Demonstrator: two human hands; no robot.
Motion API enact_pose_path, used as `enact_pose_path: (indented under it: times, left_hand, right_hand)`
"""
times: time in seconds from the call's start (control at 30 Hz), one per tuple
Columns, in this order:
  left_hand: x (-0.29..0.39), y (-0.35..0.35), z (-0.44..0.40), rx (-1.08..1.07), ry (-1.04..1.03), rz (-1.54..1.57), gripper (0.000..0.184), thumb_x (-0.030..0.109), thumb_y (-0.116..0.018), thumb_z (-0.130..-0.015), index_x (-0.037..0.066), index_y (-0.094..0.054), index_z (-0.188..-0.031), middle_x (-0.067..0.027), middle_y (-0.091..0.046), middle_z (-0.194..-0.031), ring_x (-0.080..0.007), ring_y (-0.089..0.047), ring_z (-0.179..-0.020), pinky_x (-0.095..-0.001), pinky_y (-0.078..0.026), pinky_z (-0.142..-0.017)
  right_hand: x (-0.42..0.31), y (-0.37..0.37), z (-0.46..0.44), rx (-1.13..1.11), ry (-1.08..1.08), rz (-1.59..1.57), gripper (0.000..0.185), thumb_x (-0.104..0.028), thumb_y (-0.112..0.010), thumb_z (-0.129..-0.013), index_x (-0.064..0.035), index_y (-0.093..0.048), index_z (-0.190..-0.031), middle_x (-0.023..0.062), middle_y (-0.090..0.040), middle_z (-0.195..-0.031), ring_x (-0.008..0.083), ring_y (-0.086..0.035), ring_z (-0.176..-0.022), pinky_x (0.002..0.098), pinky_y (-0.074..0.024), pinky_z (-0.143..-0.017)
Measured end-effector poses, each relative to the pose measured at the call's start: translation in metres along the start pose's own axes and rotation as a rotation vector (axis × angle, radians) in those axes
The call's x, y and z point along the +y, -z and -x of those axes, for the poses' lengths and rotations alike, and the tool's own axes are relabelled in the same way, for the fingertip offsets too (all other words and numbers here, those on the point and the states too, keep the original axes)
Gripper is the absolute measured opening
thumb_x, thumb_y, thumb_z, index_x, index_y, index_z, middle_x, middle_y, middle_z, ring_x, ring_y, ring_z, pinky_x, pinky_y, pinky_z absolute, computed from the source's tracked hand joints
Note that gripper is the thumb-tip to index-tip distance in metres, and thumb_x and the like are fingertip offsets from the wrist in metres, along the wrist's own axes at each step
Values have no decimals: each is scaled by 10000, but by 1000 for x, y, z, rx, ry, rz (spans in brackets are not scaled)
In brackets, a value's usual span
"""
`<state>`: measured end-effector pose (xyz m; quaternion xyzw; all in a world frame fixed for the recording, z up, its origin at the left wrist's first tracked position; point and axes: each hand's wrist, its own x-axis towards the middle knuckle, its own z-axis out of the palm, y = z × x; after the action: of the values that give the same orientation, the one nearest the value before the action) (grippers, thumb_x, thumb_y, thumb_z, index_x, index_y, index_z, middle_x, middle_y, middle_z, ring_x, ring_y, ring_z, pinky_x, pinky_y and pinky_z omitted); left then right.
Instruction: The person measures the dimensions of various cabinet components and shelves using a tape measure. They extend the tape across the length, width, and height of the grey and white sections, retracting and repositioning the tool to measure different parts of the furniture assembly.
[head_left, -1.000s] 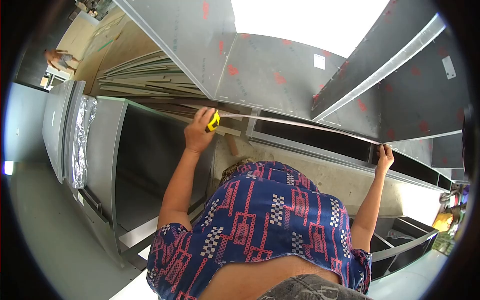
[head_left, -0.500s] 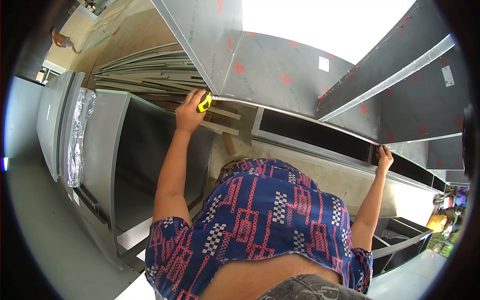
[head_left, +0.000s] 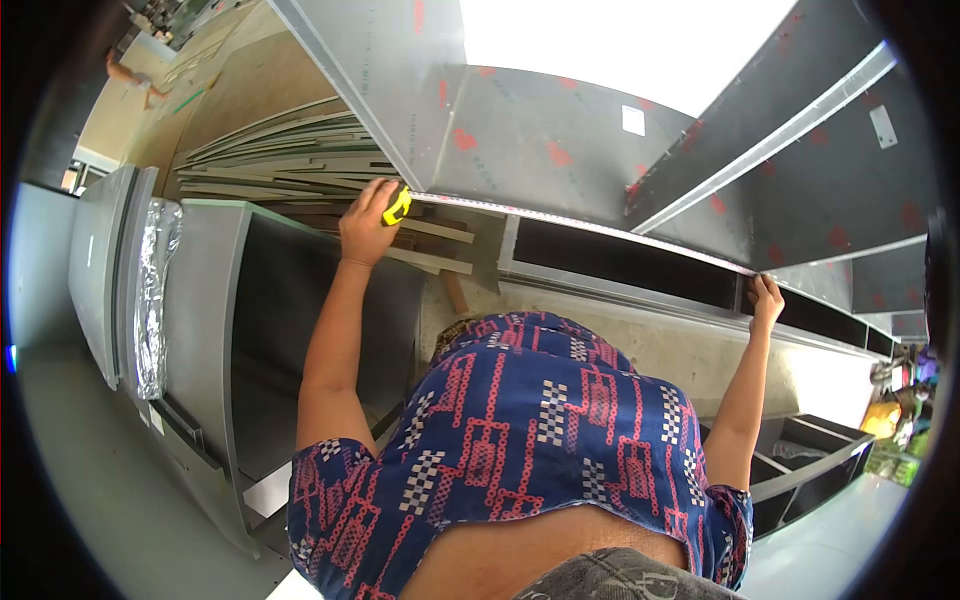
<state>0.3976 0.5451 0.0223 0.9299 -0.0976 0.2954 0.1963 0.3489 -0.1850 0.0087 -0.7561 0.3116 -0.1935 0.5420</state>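
My left hand (head_left: 368, 222) is closed round a yellow and black tape measure (head_left: 397, 204), held at the left end of a grey cabinet's (head_left: 540, 135) lower front edge. The pulled-out blade (head_left: 560, 217) runs along that edge to the right, its white face with markings showing. At the far end my right hand (head_left: 767, 301) pinches the blade against the edge, beside a divider of the cabinet. The blade's tip is hidden by those fingers. Red and dark printed marks cover the cabinet's panels.
A long low frame with dark compartments (head_left: 620, 262) lies below the cabinet edge. Left stand an open grey cabinet (head_left: 205, 290) and wrapped panels (head_left: 158, 300). Several long strips (head_left: 290, 150) lie on the floor behind. Another person (head_left: 125, 72) is far off at upper left.
The view has shifted slightly, so the cabinet and both hands appear a little further left. The blade has turned to show more of its marked face. Both hands keep their grip.
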Motion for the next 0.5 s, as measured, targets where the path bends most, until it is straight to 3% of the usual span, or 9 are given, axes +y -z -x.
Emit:
enact_pose_path:
  times: [0.5]
  left_hand:
    - [-1, -11, 4, -85, -5, -56, 542, 139, -747, -624, 183, -585, -1139, -12, -576, -1174, -246, -624, -888, -349, -528, -730]
  right_hand:
    - [3, -3, 1, 11, -30, -37, 343, -169, -656, -840, -18, -607, -1144, 55, -658, -1009, 160, -640, -896, 273, -486, -702]
